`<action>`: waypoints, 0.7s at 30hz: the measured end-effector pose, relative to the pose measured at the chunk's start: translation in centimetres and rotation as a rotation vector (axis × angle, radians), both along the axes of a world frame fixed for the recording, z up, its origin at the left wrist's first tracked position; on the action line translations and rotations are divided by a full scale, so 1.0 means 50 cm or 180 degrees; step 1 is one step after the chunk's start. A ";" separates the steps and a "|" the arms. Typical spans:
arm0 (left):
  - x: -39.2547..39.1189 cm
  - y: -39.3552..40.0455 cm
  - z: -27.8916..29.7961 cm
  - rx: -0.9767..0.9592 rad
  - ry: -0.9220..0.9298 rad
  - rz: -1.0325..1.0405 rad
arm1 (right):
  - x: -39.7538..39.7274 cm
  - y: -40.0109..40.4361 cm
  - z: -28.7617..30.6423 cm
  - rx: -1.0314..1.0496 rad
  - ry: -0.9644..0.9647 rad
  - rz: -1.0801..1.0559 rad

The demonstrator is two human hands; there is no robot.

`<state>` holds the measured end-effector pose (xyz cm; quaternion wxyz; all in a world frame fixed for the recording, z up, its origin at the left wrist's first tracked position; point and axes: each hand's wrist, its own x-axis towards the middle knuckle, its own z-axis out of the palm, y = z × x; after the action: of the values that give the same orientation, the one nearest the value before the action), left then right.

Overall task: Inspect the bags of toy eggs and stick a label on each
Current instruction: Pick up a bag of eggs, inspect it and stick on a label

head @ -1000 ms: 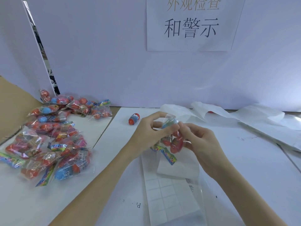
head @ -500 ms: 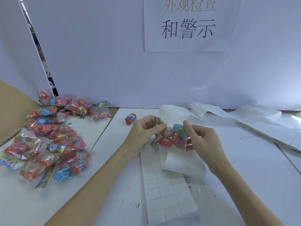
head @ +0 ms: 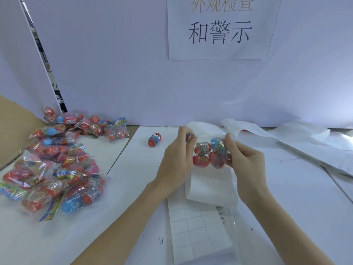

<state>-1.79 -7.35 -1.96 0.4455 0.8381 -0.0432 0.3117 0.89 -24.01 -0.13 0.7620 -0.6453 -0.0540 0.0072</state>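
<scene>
Two hands are holding a clear bag of toy eggs [head: 209,153] above a label sheet [head: 200,230] | left hand [head: 176,159] is pinching its colourful header, right hand [head: 246,161] is gripping its side | a heap of bags [head: 57,165] is lying at left | one loose egg [head: 154,139] is resting nearby

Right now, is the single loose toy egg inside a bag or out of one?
Out. The loose egg lies bare on the white table, apart from the pile of bags and the held bag.
</scene>
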 end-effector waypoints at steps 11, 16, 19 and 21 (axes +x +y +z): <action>-0.004 0.021 0.017 -0.1766 0.0516 0.0151 | -0.001 0.000 0.009 0.0242 0.0328 0.0668; -0.012 0.048 0.031 -0.1463 0.0488 -0.0105 | 0.003 0.001 0.009 -0.0080 0.0317 0.0678; -0.011 0.040 0.031 -0.1349 0.0733 -0.0458 | -0.008 0.007 0.011 -0.0194 0.0208 0.0903; -0.008 0.037 0.027 -0.1297 0.0739 -0.0453 | -0.008 0.008 0.010 -0.0220 0.0228 0.0950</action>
<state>-2.19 -5.53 -0.63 0.6282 0.7561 0.0131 0.1834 0.49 -23.61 0.35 0.7312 -0.6552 -0.1219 0.1453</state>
